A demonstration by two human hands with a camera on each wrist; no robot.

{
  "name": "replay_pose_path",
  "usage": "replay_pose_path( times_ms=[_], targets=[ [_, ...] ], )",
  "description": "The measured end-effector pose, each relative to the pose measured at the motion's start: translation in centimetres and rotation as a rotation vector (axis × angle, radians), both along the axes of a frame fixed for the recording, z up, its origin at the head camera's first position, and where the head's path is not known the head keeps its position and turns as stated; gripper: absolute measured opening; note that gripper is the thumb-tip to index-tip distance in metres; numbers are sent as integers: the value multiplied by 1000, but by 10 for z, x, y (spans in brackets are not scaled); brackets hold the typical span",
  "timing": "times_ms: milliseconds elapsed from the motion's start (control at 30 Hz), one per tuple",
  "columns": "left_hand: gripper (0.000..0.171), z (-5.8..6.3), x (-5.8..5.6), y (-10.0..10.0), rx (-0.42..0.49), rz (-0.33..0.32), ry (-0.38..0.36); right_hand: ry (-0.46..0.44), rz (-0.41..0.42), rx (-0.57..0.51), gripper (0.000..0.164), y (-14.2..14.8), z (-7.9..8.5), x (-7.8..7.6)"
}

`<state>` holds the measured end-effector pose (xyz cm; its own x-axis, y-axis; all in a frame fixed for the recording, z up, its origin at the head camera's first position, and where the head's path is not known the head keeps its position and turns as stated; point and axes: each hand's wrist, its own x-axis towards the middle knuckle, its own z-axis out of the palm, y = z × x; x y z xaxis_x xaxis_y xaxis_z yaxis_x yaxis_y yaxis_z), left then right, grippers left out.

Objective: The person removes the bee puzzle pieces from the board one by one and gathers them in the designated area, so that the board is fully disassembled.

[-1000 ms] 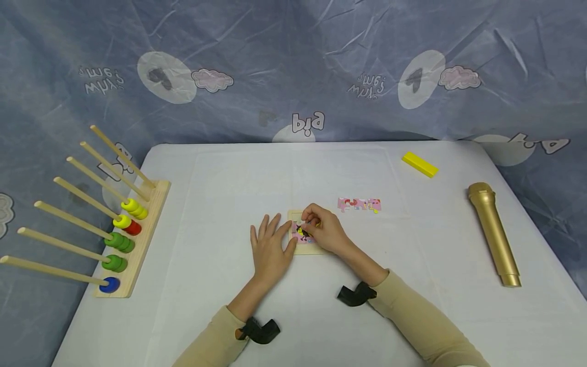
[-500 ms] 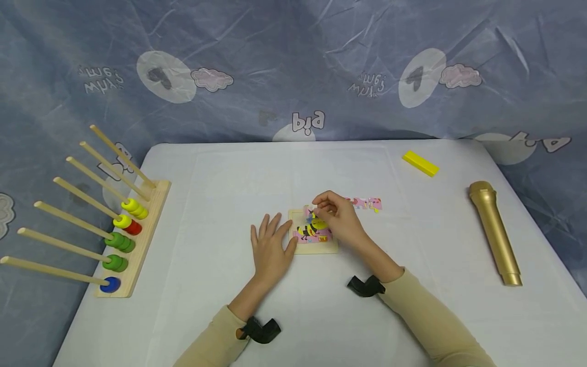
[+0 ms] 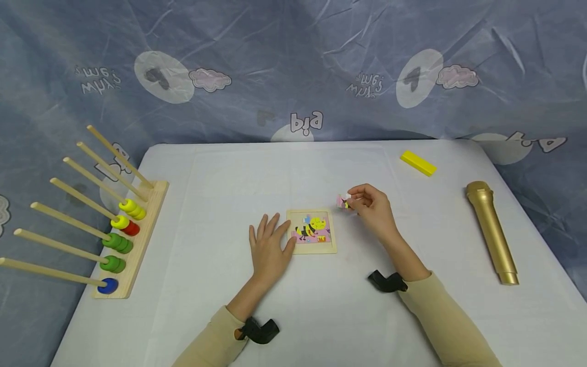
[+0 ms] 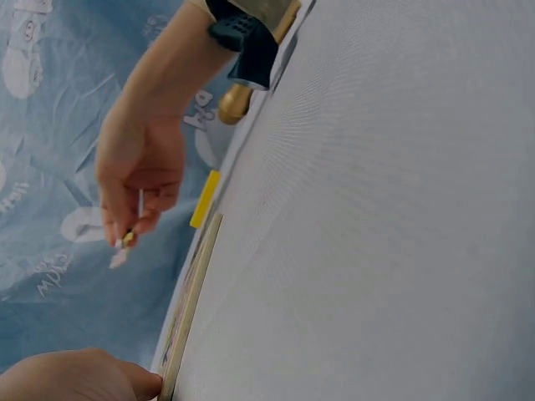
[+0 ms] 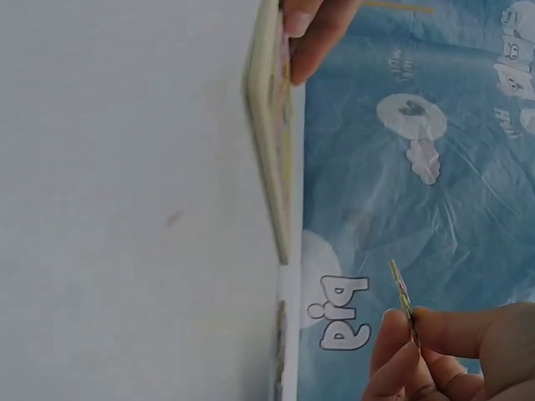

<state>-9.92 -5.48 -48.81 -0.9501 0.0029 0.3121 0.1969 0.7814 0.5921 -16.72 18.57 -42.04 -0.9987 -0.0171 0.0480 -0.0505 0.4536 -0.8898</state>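
Observation:
My left hand (image 3: 269,250) lies with fingers spread on the table, its thumb and index finger at the left edge of a small wooden puzzle tray (image 3: 335,248). A bee puzzle (image 3: 313,229) in yellow, black and pink fills much of the tray. To the tray's right, my right hand (image 3: 377,210) pinches a small pink puzzle piece (image 3: 342,201) between thumb and fingers. In the right wrist view that piece (image 5: 401,288) is seen edge-on, raised above the tabletop. More puzzle pieces (image 5: 280,351) lie on the table beyond the tray, hidden behind the right hand in the head view.
On the left stands a wooden peg stacker (image 3: 149,209) with tall pegs and coloured rings. A yellow block (image 3: 418,163) lies at the back right, and a gold microphone (image 3: 492,232) along the right side. Patterned grey-blue cloth (image 3: 257,30) hangs behind the white table.
My right hand has lifted away from over the tray and moved right with the puzzle piece, uncovering the bee picture. My left hand has stayed in place.

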Motion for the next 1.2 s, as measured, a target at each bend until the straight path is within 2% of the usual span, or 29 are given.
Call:
replay_pose_path(
  times_ms=[300, 533, 900, 1200],
  targets=[
    [39, -1, 0, 0, 3, 2, 0, -18, -4, 48, 14, 8, -20, 1],
    [39, -2, 0, 0, 4, 1, -27, 15, -5, 156, 13, 9, -35, -1],
    [39, -2, 0, -1, -3, 1, -18, 94, -36, 293, 10, 6, -39, 0],
    [38, -2, 0, 0, -5, 0, -11, 110, -41, 338, 9, 5, -39, 0]
  ],
)
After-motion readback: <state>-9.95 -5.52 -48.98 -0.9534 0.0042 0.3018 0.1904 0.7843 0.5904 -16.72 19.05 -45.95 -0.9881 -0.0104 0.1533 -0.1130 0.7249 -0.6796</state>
